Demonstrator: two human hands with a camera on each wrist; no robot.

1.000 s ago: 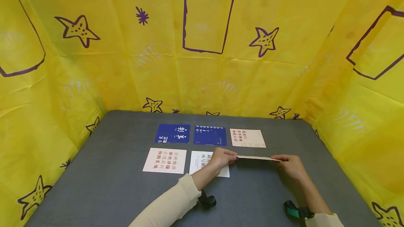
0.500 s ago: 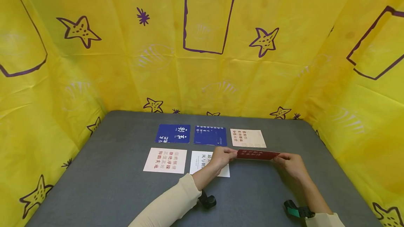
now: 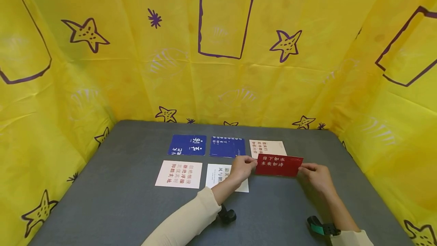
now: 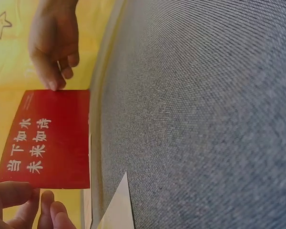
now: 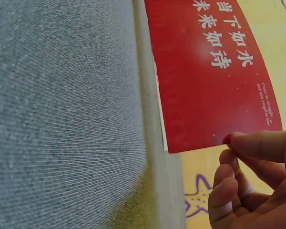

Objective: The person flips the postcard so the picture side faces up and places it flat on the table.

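A red card with white Chinese characters is held upright above the table, its printed face towards me. My left hand pinches its left edge between thumb and fingers. At the opposite edge, my right hand pinches it the same way, as the right wrist view shows with the card filling the upper right. Below and behind the left hand lies a white card, partly covered by that hand. A cream card lies behind the red one, its lower part hidden.
Two blue cards lie side by side in the back row. In front of the left one is a pale pink card with red characters. All rest on a dark grey table, enclosed by yellow cloth at back and sides.
The red card was seen edge-on a second ago. It has been tilted up until its red printed face shows fully. Both hands have kept their hold and hardly moved.
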